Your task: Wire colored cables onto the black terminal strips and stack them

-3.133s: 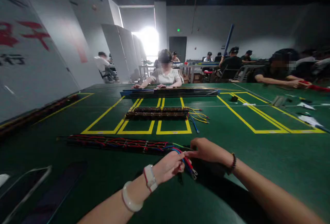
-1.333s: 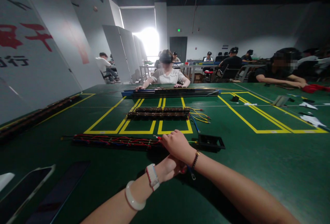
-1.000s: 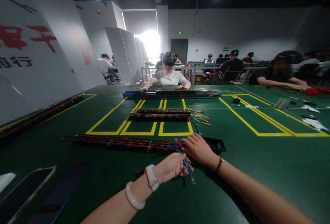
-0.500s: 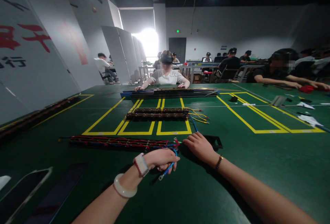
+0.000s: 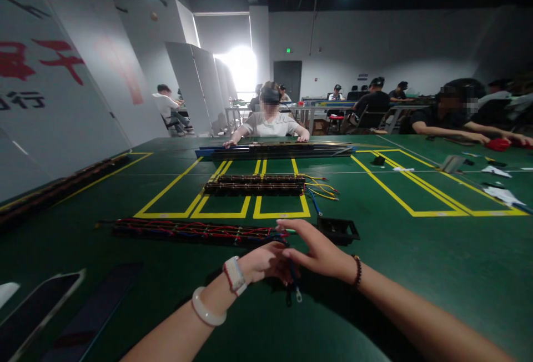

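Note:
My left hand (image 5: 266,262) is closed around a blue cable (image 5: 295,276), whose metal ring terminal (image 5: 298,296) hangs below the fingers. Its fingertips are partly hidden by my right hand (image 5: 325,248). That hand reaches over the cable ends with index finger and thumb apart, and the index fingertip is close to the wires. A long black strip assembly (image 5: 191,232) with red and blue wires along it lies left of both hands. Just beyond my right hand sits a black rectangular frame (image 5: 339,230).
Two shorter black strips (image 5: 254,186) with yellow and blue leads (image 5: 322,187) lie beyond, on yellow tape markings. Farther back, a co-worker (image 5: 270,117) rests both hands near a long stacked bundle (image 5: 278,151). A dark flat panel (image 5: 94,312) lies at front left.
My right hand has moved left and nearer to my left hand, its fingers now spread over the wires. The blue cable's terminal has swung right and now points downward.

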{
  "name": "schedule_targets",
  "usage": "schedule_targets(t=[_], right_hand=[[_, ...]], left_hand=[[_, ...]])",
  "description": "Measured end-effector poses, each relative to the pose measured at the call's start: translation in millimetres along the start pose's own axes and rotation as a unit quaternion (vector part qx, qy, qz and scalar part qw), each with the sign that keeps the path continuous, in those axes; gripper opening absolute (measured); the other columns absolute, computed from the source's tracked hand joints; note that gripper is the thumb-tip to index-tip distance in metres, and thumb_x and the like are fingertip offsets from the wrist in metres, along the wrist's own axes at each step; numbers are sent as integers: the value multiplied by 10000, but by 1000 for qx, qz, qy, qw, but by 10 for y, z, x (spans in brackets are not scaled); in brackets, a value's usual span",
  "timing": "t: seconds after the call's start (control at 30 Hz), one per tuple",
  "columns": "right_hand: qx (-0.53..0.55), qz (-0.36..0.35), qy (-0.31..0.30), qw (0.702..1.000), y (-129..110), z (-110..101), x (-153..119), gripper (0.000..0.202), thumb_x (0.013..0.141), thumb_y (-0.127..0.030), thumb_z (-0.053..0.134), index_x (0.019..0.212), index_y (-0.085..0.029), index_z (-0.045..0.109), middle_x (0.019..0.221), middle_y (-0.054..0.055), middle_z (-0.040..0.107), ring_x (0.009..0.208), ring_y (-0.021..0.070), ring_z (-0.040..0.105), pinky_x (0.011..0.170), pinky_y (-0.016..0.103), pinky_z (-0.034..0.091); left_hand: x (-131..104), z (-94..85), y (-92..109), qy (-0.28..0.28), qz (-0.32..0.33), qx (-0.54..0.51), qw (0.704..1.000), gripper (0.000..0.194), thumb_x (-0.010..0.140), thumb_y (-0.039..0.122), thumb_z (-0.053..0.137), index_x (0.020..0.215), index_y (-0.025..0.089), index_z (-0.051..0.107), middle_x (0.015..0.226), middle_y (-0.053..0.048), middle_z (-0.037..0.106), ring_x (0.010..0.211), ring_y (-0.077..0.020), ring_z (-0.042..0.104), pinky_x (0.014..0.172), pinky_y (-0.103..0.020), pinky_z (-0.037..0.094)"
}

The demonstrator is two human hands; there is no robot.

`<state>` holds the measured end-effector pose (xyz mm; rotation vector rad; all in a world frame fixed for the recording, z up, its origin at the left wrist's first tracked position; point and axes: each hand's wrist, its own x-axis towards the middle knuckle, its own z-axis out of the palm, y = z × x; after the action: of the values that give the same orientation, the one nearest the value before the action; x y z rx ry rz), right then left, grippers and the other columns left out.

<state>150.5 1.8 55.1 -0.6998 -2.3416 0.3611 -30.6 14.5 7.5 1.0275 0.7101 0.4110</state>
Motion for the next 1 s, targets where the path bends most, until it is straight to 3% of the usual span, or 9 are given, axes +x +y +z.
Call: schedule_targets(t=[0.07, 0.13, 0.2, 0.27, 0.4, 0.53, 0.83, 1.0], right_hand=[[-9, 5, 2, 1000, -78, -20, 28, 349, 885, -325, 533, 1214, -217, 484, 1135, 90, 603, 1055, 190, 550, 901, 344, 444], [-37, 46, 41, 997, -66, -69, 56, 218, 892, -305, 521, 1087, -212, 550, 983, 66, 646, 935, 185, 585, 841, 336, 455], [-74, 102, 78, 989, 36, -152, 76, 204, 891, -287, 520, 1075, -204, 548, 892, 48, 654, 857, 182, 596, 793, 329, 457], [-111, 134, 78, 982, 202, -255, 74, 255, 863, -275, 561, 1106, -201, 536, 891, 39, 657, 846, 183, 598, 781, 325, 455], [-167, 136, 2, 977, 538, -406, -7, 300, 782, -261, 666, 1069, -221, 592, 1009, 50, 648, 938, 207, 585, 838, 348, 435], [-169, 138, -79, 973, 692, -401, -105, 301, 771, -312, 684, 1059, -241, 632, 1047, 63, 639, 997, 225, 565, 860, 363, 419], [-192, 168, -166, 953, 694, -225, -141, 259, 710, -310, 722, 950, -229, 671, 981, 52, 645, 1019, 239, 535, 922, 399, 348], [-181, 180, -184, 949, 507, -212, -87, 135, 711, -230, 698, 827, -179, 652, 907, 55, 635, 935, 207, 564, 892, 342, 358]], left_hand=[[-4, -1, -2, -16, 13, -18, 1000, 332, 688, 408, 705, 832, 128, 596, 752, -83, 666, 576, -146, 623, 570, -269, 485], [17, 7, 0, 7, -10, -4, 1000, 334, 730, 439, 667, 797, 121, 588, 718, -82, 659, 538, -136, 607, 547, -265, 477], [50, 21, 2, 33, -43, 18, 998, 348, 762, 455, 634, 762, 112, 575, 687, -84, 658, 513, -126, 599, 527, -253, 469], [73, 37, 7, 35, -59, 26, 997, 362, 789, 459, 604, 749, 101, 569, 688, -98, 667, 517, -121, 605, 531, -242, 470], [63, 71, 30, 27, -53, 1, 998, 330, 835, 420, 561, 770, 96, 574, 708, -100, 681, 555, -116, 627, 572, -232, 482], [50, 90, 39, 29, -50, -28, 998, 285, 876, 359, 515, 822, 89, 585, 743, -106, 687, 587, -115, 637, 590, -228, 483], [71, 94, -11, -1, -28, -87, 996, 209, 879, 258, 514, 964, 78, 578, 931, -156, 690, 641, -116, 642, 603, -226, 467], [82, 132, -36, -16, -24, -166, 986, 139, 869, 199, 532, 921, 74, 563, 852, -123, 671, 692, -134, 652, 698, -263, 478]])
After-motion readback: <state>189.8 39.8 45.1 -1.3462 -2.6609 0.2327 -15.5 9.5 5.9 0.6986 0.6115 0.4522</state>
